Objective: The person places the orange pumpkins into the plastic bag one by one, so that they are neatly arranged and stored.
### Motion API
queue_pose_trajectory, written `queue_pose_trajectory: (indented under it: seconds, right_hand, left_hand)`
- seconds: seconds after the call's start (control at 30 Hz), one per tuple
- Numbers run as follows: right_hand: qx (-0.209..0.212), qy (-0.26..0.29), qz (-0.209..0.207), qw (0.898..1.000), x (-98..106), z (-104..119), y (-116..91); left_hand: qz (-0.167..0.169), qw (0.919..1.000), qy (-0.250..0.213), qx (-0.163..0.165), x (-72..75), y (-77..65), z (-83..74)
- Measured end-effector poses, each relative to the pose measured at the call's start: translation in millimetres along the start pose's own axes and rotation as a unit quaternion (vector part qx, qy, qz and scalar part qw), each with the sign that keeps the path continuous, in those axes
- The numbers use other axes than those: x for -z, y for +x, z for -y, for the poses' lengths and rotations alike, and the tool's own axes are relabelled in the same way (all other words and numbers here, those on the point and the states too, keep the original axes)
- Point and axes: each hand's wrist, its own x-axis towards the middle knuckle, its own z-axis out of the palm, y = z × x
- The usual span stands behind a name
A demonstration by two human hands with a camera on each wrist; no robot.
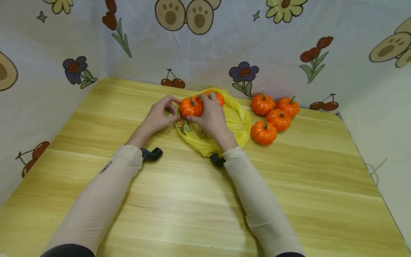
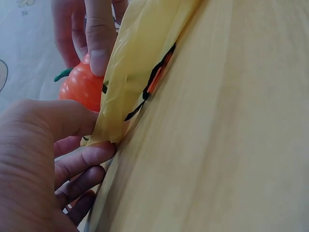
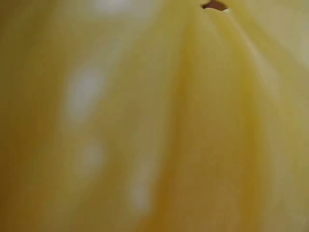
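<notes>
A thin yellow plastic bag (image 1: pixel 239 123) lies spread on the table, its mouth wide. My left hand (image 1: pixel 157 116) is at the bag's left rim; in the left wrist view its thumb and forefinger pinch the yellow edge (image 2: pixel 118 104). Over the bag's left side, my right hand (image 1: pixel 212 116) holds a small orange pumpkin (image 1: pixel 190 108) with a green stem. That same pumpkin (image 2: pixel 79 89) shows beside the bag wall in the left wrist view. Another pumpkin (image 1: pixel 220 99) sits in the bag behind the right hand, partly hidden. Blurred yellow bag film (image 3: pixel 145 116) fills the right wrist view.
To the right of the bag several pumpkins (image 1: pixel 278 120) stand grouped on the wooden table (image 1: pixel 179 207). A patterned cloth (image 1: pixel 205 53) hangs along the table's back and left side. Black wrist-camera mounts (image 1: pixel 153 154) stick out beside the sleeves.
</notes>
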Motion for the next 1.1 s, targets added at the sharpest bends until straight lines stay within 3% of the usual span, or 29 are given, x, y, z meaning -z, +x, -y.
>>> queue_pose_trajectory:
  seconds: [0.2, 0.4, 0.73, 1.1]
  right_hand:
    - [0.002, 0.004, -0.011, 1.0, -2, -1, 0]
    - [0.006, 0.042, -0.011, 0.999, 7, -1, 0]
    - [0.043, 0.105, -0.042, 0.993, 46, -28, -5]
    - [0.039, 0.098, -0.1, 0.989, 93, -68, -24]
  left_hand:
    - [-0.002, 1.0, 0.0, -0.004, 0.0, -0.7, -0.5]
    - [-0.006, 1.0, -0.001, -0.005, 0.1, -1.1, -2.3]
    - [-0.001, 1.0, -0.007, -0.001, -2.2, -0.4, -2.7]
    - [-0.003, 0.9999, -0.011, 0.01, -1.7, -2.2, -3.4]
